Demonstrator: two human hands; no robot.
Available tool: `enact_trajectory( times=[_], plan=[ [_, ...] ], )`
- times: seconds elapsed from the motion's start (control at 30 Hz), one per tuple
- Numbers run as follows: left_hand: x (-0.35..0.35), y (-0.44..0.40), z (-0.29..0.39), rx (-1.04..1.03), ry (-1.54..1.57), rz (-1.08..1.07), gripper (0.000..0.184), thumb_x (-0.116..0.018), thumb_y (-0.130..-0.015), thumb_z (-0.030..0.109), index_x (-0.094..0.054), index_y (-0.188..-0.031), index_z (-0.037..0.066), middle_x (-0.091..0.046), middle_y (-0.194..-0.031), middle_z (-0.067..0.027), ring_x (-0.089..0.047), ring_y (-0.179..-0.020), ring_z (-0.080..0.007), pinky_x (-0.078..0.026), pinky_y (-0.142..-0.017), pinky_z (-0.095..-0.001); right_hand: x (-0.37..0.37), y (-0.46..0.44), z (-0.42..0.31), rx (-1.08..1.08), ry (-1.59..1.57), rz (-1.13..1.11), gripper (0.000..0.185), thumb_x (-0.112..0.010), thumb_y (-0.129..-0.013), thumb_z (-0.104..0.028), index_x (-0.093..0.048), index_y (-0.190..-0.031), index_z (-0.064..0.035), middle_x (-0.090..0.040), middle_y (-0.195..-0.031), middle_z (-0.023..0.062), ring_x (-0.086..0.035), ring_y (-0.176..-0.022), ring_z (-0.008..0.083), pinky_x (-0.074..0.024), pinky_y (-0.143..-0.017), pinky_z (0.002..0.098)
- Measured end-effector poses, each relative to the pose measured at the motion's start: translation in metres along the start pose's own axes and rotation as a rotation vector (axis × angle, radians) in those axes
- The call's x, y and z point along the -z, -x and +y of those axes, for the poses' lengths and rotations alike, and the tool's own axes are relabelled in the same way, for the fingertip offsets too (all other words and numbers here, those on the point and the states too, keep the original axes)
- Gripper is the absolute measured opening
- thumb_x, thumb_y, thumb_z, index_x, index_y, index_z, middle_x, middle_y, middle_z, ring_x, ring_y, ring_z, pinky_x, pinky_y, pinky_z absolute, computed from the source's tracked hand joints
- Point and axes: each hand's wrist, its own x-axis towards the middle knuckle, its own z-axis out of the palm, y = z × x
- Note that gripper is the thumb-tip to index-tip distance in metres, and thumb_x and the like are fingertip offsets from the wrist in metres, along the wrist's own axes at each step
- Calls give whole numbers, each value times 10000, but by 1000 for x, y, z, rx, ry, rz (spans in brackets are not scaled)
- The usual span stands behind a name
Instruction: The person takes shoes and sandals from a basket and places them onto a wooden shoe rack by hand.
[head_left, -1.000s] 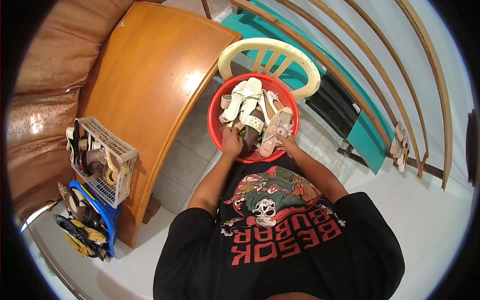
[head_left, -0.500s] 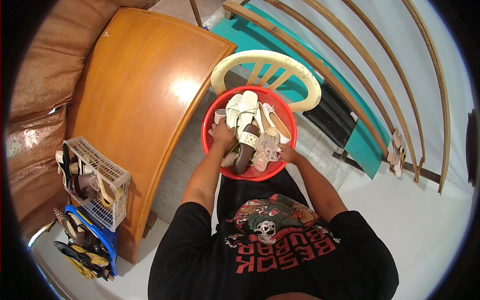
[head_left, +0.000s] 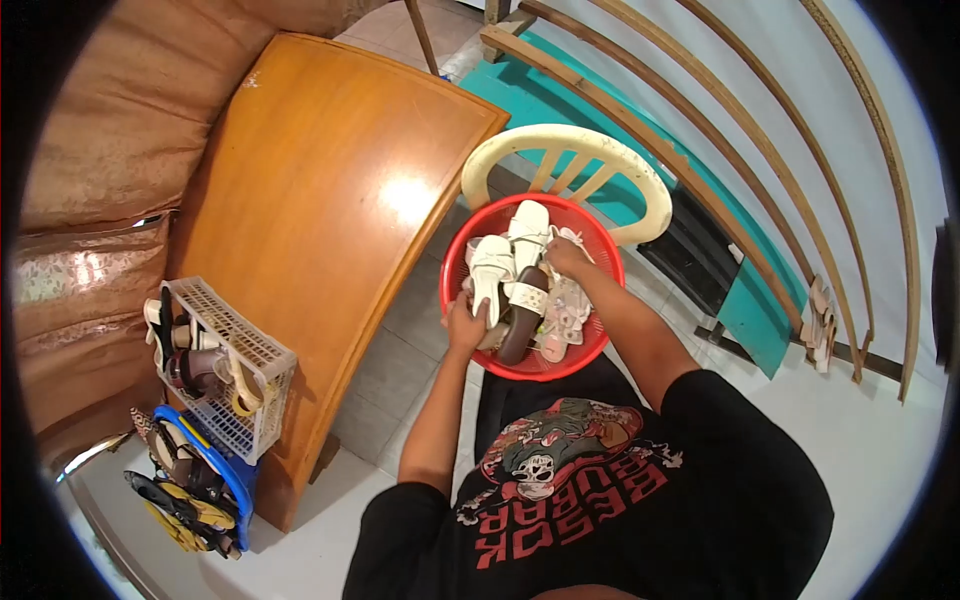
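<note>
A red basket [head_left: 612, 262] full of shoes rests on a cream plastic chair [head_left: 655, 200]. My left hand [head_left: 466, 318] is closed on a white slide sandal [head_left: 491, 268] at the basket's left side. My right hand [head_left: 568, 258] reaches over the far right part of the pile, beside a second white sandal [head_left: 530, 228]; its fingers are bent down among the shoes and what they hold is hidden. Between my hands lies a dark brown sandal [head_left: 522, 325] with a white patterned strap. A pale pink sandal [head_left: 562, 325] lies to its right.
A wooden table [head_left: 330, 170] stands on the left. Beside it are a white crate [head_left: 262, 345] and a blue basket [head_left: 238, 480], both holding shoes. Wooden rails [head_left: 735, 200] and a teal board [head_left: 750, 320] are on the right, with pale shoes [head_left: 820, 325] at the rails' near end.
My right hand has moved from the basket's right edge to the far part of the pile. My left hand has taken hold of a white sandal, which has shifted nearer to me.
</note>
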Motion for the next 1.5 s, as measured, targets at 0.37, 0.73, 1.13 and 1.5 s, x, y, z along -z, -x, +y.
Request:
enact_trajectory(
  times=[0.37, 0.73, 1.13, 1.5],
  plan=[
    [29, 90, -41, 31, 377, -101, 394, -700, -841, 162, -612, -1188, -2, -685, -987, -167, -601, -909, -270, -463, -852, -380, -86, -11, -19, -398, -138, 366, 851, -838, -634, -246, -432, -1299, 97, -577, -1267, 243, -580, -1172, 304, -466, -981, 386],
    [52, 104, 8, -15, 173, -209, 454, -737, -814, 190, -613, -1225, 40, -680, -974, -163, -578, -939, -286, -456, -869, -380, -77, -90, 9, -382, -155, -59, 729, -755, -703, -578, -629, -1233, -94, -637, -1231, 141, -630, -1099, 235, -494, -931, 326],
    [53, 104, 12, 19, 254, -295, 460, -731, -824, 167, -602, -1242, 26, -675, -1013, -164, -558, -970, -272, -441, -886, -372, -26, 9, -74, -507, -126, -49, 805, -833, -615, -479, -600, -1241, -29, -516, -1377, 186, -376, -1361, 350, -300, -1100, 464],
    [81, 122, 54, 0, 133, -200, 443, -715, -841, 140, -597, -1248, 10, -680, -990, -165, -628, -963, -229, -477, -869, -335, -41, 24, -56, -287, -433, 286, 701, -784, -654, -460, -618, -1191, -42, -665, -1137, 171, -647, -1043, 311, -468, -943, 407]
  ],
)
